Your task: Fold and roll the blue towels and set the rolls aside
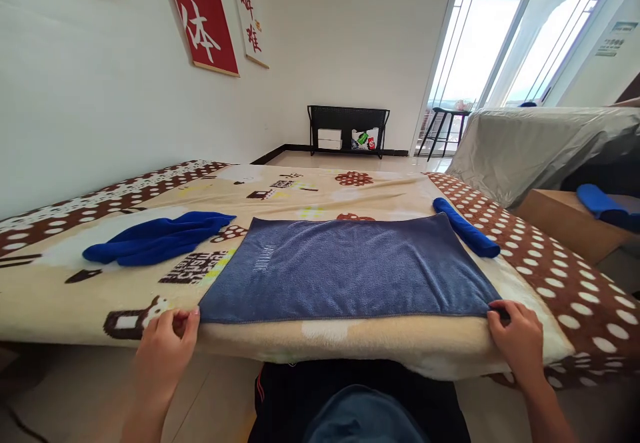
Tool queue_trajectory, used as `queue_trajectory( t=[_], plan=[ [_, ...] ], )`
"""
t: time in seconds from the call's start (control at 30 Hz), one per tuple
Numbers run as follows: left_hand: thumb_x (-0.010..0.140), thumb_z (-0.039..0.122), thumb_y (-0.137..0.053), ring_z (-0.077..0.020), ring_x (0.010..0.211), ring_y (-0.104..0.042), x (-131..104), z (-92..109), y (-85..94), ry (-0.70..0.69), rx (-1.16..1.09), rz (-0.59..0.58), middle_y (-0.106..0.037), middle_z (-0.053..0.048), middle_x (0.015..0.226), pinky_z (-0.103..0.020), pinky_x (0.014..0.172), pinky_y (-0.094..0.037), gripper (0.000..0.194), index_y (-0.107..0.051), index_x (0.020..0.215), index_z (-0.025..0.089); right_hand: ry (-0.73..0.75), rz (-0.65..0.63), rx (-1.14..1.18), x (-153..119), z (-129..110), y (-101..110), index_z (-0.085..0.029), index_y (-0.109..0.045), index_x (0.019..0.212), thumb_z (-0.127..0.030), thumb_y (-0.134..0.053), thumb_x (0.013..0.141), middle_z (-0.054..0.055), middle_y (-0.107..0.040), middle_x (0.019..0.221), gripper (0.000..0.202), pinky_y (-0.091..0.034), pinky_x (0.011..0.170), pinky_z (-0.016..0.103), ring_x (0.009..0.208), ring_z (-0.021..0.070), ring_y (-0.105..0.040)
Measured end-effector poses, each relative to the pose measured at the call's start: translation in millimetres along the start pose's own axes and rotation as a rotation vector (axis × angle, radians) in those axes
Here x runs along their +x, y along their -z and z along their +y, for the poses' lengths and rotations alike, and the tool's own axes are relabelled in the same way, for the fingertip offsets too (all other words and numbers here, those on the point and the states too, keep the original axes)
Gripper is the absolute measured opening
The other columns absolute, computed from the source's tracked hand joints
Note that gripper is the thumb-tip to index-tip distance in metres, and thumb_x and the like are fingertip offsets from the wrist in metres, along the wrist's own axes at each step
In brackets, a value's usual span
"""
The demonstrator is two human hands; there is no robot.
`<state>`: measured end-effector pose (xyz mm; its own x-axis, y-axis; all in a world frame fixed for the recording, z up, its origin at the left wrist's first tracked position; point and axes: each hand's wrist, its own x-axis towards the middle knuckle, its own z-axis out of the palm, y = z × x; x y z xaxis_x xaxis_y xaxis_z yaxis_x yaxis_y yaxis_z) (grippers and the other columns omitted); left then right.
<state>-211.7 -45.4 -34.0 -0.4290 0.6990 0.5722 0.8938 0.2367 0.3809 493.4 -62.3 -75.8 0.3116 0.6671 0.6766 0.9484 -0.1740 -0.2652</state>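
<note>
A grey-blue towel lies spread out on the patterned blanket, with a few shallow wrinkles and raised lettering near its left side. My left hand pinches the towel's near left corner. At the near right corner, my right hand pinches the edge between thumb and fingers. To the left of the towel rests a crumpled bright blue cloth. Close to its right edge is a rolled blue towel, lying at a slant.
Beyond the bed stands a black rack holding white boxes. A cardboard box with a blue item on it is at right, below a silvery cover. A dark stool stands by the glass door.
</note>
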Motion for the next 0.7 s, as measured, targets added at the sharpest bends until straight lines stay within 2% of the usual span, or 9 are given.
queue_trajectory(
  t=[0.1,0.2,0.37,0.57,0.7],
  plan=[
    [0.085,0.063,-0.041,-0.0252,0.073,-0.059,-2,-1,5.2,0.100,-0.024,-0.144,-0.060,0.000,0.069,-0.032,0.063,-0.041,0.039,-0.046,0.071,0.026,-0.087,0.013,-0.023,-2,6,1,-0.022,-0.064,0.086,-0.049,-0.040,0.082,0.010,-0.065,0.091,0.036,-0.042,0.090,0.044,0.094,0.0298,-0.057],
    [0.083,0.065,-0.042,-0.0223,0.064,-0.057,-2,5,8.9,0.156,-0.033,-0.275,-0.059,0.001,0.061,-0.031,0.063,-0.040,0.044,-0.049,0.066,0.025,-0.216,0.020,-0.109,-4,14,0,-0.020,-0.063,0.096,-0.057,-0.040,0.082,0.013,-0.063,0.091,0.046,-0.043,0.088,0.046,0.095,0.0331,-0.057],
    [0.077,0.063,-0.049,-0.0212,0.065,-0.058,0,11,7.9,0.219,-0.085,-0.263,-0.059,0.000,0.061,-0.031,0.065,-0.040,0.042,-0.054,0.066,0.023,-0.294,-0.107,-0.192,3,24,0,-0.022,-0.061,0.091,-0.061,-0.043,0.079,0.014,-0.064,0.092,0.045,-0.044,0.082,0.047,0.097,0.0361,-0.057],
    [0.069,0.065,-0.058,-0.0204,0.064,-0.056,2,-1,3.6,0.313,-0.302,-0.215,-0.056,0.003,0.059,-0.031,0.065,-0.043,0.042,-0.059,0.070,0.023,-0.295,-0.249,-0.069,18,31,7,-0.024,-0.058,0.076,-0.056,-0.047,0.075,0.007,-0.065,0.076,0.033,-0.043,0.070,0.040,0.079,0.0294,-0.058],
    [0.070,0.069,-0.054,-0.0206,0.065,-0.056,1,-3,6.2,0.318,-0.249,-0.215,-0.054,0.005,0.055,-0.031,0.066,-0.044,0.044,-0.057,0.069,0.026,-0.313,-0.281,-0.060,21,29,15,-0.025,-0.059,0.074,-0.056,-0.049,0.073,0.007,-0.064,0.073,0.033,-0.039,0.063,0.038,0.074,0.0286,-0.058]
  ],
)
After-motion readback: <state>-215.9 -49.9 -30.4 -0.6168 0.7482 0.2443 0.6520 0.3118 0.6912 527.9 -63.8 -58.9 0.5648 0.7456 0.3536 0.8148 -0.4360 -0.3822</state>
